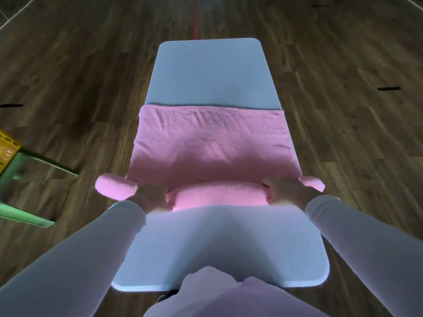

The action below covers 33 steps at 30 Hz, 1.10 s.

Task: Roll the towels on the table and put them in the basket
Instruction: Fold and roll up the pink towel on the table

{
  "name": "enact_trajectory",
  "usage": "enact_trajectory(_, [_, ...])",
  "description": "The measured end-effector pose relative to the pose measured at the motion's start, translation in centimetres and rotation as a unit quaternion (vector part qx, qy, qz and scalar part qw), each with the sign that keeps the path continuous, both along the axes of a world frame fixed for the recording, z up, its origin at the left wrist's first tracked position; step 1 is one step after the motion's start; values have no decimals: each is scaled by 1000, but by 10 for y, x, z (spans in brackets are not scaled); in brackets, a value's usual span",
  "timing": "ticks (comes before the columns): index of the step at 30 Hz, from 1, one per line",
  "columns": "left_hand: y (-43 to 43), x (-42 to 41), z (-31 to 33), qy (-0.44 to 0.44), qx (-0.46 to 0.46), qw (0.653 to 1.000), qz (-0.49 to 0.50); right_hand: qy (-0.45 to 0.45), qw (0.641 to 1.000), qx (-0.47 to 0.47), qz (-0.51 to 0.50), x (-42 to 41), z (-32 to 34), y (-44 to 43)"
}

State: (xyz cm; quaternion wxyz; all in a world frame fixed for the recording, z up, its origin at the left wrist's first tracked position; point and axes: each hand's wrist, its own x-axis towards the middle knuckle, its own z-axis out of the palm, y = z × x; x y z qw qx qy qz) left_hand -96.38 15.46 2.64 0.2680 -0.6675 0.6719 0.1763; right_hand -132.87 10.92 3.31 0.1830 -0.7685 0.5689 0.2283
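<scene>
1. Rolling in progress: pink towel (210, 143) lies across the table (212, 72), near edge already wound into a roll (217, 195) that spans the table's width. Both roll ends stick out past the table's sides; the left end looks fatter than the right.
2. Left hand (150, 197) and right hand (285, 191) press down on the roll near its ends, palms down, fingers curved over the top. How far the fingers wrap round the front, cannot tell.
3. Flat part of the towel runs away from the roll toward the far half of the table; shallow wrinkles show across it.
4. Risk: uneven ends. If the left side keeps taking up more cloth, roll may go conical and skew off line.
5. Risk: wrinkles ahead could get wound in, leaving a loose, lumpy roll that springs open once let go.
6. Risk: overhanging ends are unsupported; they may sag and unwind when hands shift inward.
7. Basket (6, 149), yellow, sits well off to the left at frame edge on a green stand (23, 216); a slack roll could unfurl during that carry.
</scene>
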Motion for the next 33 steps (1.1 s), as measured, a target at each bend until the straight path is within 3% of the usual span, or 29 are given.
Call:
enact_trajectory(2, [-1,7,6,0,55,998,23,7,996,84,-11,-3,10,-7])
enact_trajectory(3, [0,11,6,-4,26,999,26,-3,998,58,-19,-5,11,-7])
enact_trajectory(6, [5,16,-4,11,-200,979,43,-74,980,-171,-69,-9,-8,-3])
enact_trajectory(7, [7,15,-9,40,-231,971,53,-84,977,-177,-90,-8,-14,0])
enact_trajectory(10, [19,11,-25,55,-147,987,32,-45,994,-91,-45,0,-30,13])
enact_trajectory(14, [17,8,-21,0,-126,992,-1,-46,990,-127,-27,5,-25,9])
enact_trajectory(18, [7,9,-4,38,-47,998,-3,-41,998,45,-19,2,4,-6])
enact_trajectory(20, [6,13,-1,43,-127,991,6,-11,996,75,-36,0,5,-11])
enact_trajectory(22, [6,14,-6,56,-254,965,41,-37,996,-53,-55,1,-7,-8])
enact_trajectory(23, [6,13,-9,77,-269,959,53,-69,987,-124,-71,2,-15,-5])
enact_trajectory(25, [7,11,-18,100,-191,976,28,-123,976,-161,-76,3,-23,5])
enact_trajectory(27, [10,9,-25,57,-113,992,-17,-91,987,-132,-16,0,-35,18])
enact_trajectory(30, [5,5,-20,21,-125,991,-41,-60,988,-140,9,-10,-40,23])
enact_trajectory(33, [-3,-5,-2,99,-70,992,-27,-81,994,-70,-24,-18,-17,11])
